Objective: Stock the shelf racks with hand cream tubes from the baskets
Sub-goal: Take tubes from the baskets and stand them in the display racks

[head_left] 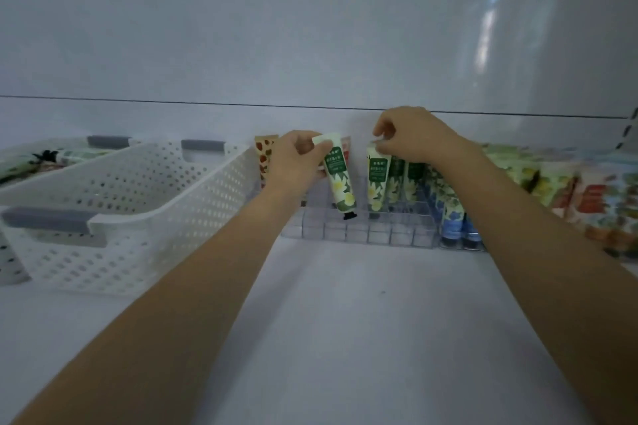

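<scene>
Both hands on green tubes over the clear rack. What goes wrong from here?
The left hand holds the left tube tilted, cap down; it may catch a divider of the rack. The right hand pinches the right tube only by its top edge; a slip could tip it onto the neighbouring tubes.

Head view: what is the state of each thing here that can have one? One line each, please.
left hand: grips the tilted tube near its flat end.
tilted tube: cap down, over the clear rack.
right hand: pinches the top of the upright tube.
upright tube: stands cap down in the rack.
clear rack: front cells empty, back partly filled.
near basket: no tubes visible inside.
far basket: holds tubes.
</scene>
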Available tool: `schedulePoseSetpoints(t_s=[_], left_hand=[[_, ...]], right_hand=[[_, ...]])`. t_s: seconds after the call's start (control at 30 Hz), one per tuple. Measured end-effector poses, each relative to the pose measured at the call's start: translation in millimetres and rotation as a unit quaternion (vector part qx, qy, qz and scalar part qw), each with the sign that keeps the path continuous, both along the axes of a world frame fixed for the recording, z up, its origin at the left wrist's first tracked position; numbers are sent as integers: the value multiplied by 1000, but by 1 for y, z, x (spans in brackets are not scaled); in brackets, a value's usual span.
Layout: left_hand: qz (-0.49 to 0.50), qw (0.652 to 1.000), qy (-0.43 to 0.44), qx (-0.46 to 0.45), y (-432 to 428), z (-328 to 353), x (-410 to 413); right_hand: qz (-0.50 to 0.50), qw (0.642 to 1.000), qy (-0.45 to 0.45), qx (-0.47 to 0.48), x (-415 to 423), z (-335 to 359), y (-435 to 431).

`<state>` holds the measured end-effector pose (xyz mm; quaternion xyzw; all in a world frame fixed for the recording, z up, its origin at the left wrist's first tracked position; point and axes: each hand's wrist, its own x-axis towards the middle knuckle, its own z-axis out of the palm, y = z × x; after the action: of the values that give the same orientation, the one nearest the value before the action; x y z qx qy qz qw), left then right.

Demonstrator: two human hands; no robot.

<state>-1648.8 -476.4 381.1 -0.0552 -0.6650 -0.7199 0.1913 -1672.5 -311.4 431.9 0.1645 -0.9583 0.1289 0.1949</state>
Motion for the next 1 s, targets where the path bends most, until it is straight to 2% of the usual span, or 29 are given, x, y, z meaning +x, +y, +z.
schedulePoseSetpoints(t_s=[0.07, 0.17, 0.23, 0.43, 0.5, 0.53, 0.57, 0.63, 0.73, 0.8, 0.87, 1.0], left_hand=[[-13, 1000, 4, 8, -4, -2, 3], [-19, 999, 7, 31, -10, -4, 8], [-36, 999, 15, 38, -12, -5, 12], [-100, 993, 53, 26, -9, -7, 19], [-97, 993, 57, -23, -9, -9, 19], [-76, 992, 62, -82, -9, -12, 17], [-46, 981, 72, -175, -9, -15, 15], [-8, 921, 97, -378, -8, -24, 12], [-17, 832, 108, -543, -7, -38, 12], [-16, 788, 103, -606, -6, -44, 14], [-17, 759, 97, -643, -7, -47, 15], [-30, 752, 95, -651, -10, -48, 14]], right_hand=[[48, 994, 41, -90, 6, 5, -6], [152, 966, -79, -192, 20, 11, -20], [174, 956, -142, -190, 25, 10, -27], [159, 953, -167, -196, 31, 13, -22], [144, 959, -168, -178, 34, 17, -14], [133, 963, -159, -174, 35, 20, -10], [120, 967, -147, -172, 36, 23, -5], [86, 973, -117, -178, 36, 29, 4], [28, 978, -72, -194, 33, 32, 15], [-2, 979, -57, -197, 30, 29, 19], [-21, 980, -49, -190, 27, 26, 19], [-42, 984, -43, -170, 21, 23, 20]])
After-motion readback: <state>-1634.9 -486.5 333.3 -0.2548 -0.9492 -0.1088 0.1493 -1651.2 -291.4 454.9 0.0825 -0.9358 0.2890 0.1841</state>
